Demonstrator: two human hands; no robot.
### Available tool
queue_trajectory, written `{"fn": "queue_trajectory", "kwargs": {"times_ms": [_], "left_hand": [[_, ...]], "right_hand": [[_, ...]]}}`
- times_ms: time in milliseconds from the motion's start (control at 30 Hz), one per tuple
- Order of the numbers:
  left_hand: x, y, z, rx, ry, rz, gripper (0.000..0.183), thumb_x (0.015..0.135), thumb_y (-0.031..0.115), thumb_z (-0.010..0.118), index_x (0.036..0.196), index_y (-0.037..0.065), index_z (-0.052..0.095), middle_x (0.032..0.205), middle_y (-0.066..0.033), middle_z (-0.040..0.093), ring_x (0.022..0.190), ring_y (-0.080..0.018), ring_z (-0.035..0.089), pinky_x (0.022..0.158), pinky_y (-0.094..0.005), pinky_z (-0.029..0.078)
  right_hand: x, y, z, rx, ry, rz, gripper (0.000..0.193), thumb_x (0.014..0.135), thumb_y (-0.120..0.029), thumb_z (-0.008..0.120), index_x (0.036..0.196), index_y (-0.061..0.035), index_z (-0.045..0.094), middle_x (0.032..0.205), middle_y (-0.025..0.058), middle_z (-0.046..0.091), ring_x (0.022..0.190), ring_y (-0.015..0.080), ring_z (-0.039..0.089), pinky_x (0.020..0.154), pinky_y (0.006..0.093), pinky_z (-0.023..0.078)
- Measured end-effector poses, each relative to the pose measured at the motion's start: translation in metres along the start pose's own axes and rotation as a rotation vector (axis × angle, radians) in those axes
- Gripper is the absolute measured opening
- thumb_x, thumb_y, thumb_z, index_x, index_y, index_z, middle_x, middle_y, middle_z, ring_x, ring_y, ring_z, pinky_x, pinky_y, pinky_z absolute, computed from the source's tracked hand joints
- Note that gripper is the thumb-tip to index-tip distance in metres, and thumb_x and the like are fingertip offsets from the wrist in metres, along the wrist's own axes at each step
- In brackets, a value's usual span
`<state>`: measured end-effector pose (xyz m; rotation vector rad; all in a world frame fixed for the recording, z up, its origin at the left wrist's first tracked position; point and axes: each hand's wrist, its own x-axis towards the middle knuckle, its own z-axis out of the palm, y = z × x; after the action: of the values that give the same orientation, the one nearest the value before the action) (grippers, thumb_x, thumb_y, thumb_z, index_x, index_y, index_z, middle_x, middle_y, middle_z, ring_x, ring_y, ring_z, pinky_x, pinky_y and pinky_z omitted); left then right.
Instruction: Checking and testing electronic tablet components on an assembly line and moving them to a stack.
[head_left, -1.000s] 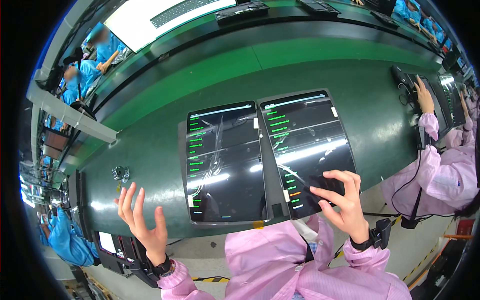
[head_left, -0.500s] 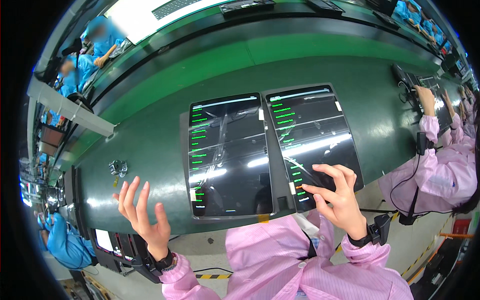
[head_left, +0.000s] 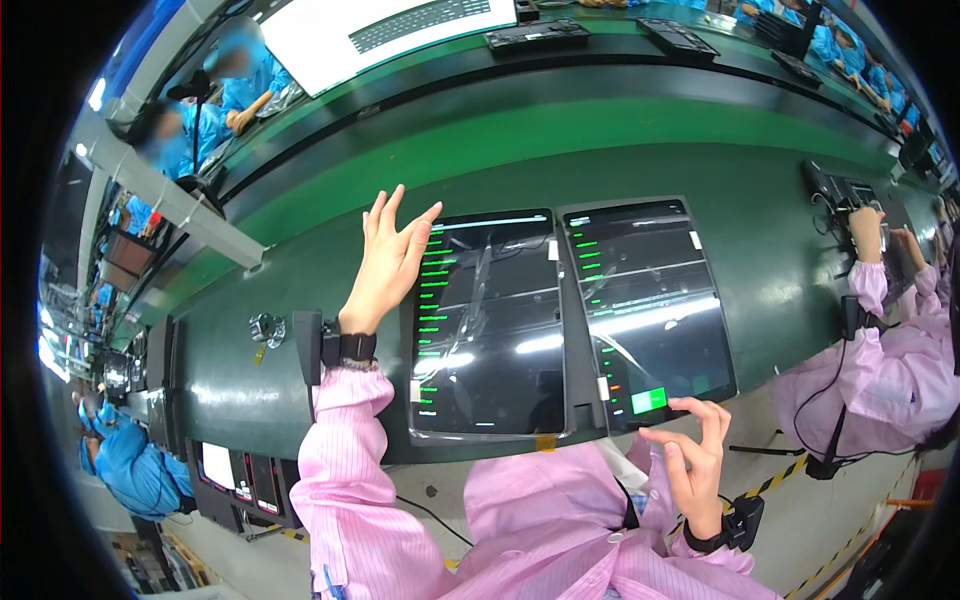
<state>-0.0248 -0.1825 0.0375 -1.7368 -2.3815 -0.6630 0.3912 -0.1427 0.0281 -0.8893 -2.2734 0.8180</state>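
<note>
Two black tablets lie side by side on the green bench. Both screens show green text lists down their left sides. My left hand [head_left: 388, 262] is open over the top left corner of the left tablet [head_left: 500, 345], its index fingertip at the upper end of the list. Whether that finger touches the glass I cannot tell. At the lower part of the right tablet [head_left: 655, 270], my right hand [head_left: 695, 465] has its fingers bent and apart, holding nothing. One fingertip rests at or just above a bright green and white box [head_left: 649, 401] on that screen.
A small clear-and-silver object [head_left: 267, 328] with a yellow tag lies on the green bench [head_left: 775, 260], left of the tablets. A grey post [head_left: 185, 205] rises at the left. At the right, a co-worker's hand [head_left: 866, 232] works at a dark device.
My left hand has moved up and right, from beside the left tablet's lower edge to its top corner. My right hand is lower, and a green and white box has appeared on the right screen.
</note>
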Motion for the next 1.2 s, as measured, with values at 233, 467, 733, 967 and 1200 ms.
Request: {"fn": "queue_trajectory", "kwargs": {"times_ms": [233,467,733,967,1200], "left_hand": [[-0.014,0.02,-0.022,-0.186,-0.226,0.148,0.052,0.099,0.032,0.028,0.091,0.009,0.074,0.138,-0.0099,0.041,0.135,-0.0312,0.024,0.113,-0.0483,0.006],[-0.017,0.025,-0.04,-0.206,-0.06,0.141,0.05,0.099,0.038,0.028,0.104,0.01,0.069,0.136,-0.012,0.042,0.134,-0.0323,0.026,0.113,-0.0499,0.008],[-0.016,0.029,-0.037,-0.143,-0.072,0.154,0.049,0.099,0.037,0.028,0.109,0.01,0.067,0.138,-0.0125,0.04,0.134,-0.0333,0.024,0.113,-0.0502,0.008],[-0.044,0.018,-0.059,-0.066,-0.066,0.11,0.041,0.097,0.029,0.032,0.109,0.01,0.067,0.139,-0.014,0.039,0.134,-0.0343,0.025,0.112,-0.0515,0.009],[-0.028,0.035,-0.04,-0.129,-0.076,0.207,0.048,0.098,0.036,0.026,0.113,0.011,0.065,0.142,-0.0138,0.036,0.135,-0.0344,0.023,0.112,-0.0513,0.006]], "right_hand": [[0.019,0.02,-0.047,-0.141,0.187,0.049,0.023,0.079,-0.016,0.053,0.087,-0.0089,0.074,0.112,0.0115,0.054,0.106,0.0292,0.041,0.093,0.041,0.032],[0.169,0.014,-0.046,-0.21,0.056,-0.444,0.021,0.086,-0.016,0.054,0.096,-0.0067,0.069,0.116,0.0114,0.053,0.112,0.0279,0.042,0.096,0.039,0.031],[0.254,0.052,0.034,-0.316,-0.204,-0.617,0.027,0.091,-0.024,0.052,0.105,-0.0073,0.067,0.125,0.0094,0.047,0.118,0.0272,0.038,0.098,0.0403,0.031],[0.213,0.039,-0.004,-0.267,-0.4,-0.625,0.021,0.088,-0.022,0.056,0.092,-0.0069,0.07,0.123,0.0061,0.051,0.12,0.0268,0.038,0.101,0.0401,0.028],[0.232,0.045,0.029,-0.235,-0.189,-0.594,0.023,0.091,-0.022,0.051,0.101,-0.0077,0.067,0.125,0.0092,0.048,0.119,0.0274,0.037,0.098,0.0407,0.03]]}}
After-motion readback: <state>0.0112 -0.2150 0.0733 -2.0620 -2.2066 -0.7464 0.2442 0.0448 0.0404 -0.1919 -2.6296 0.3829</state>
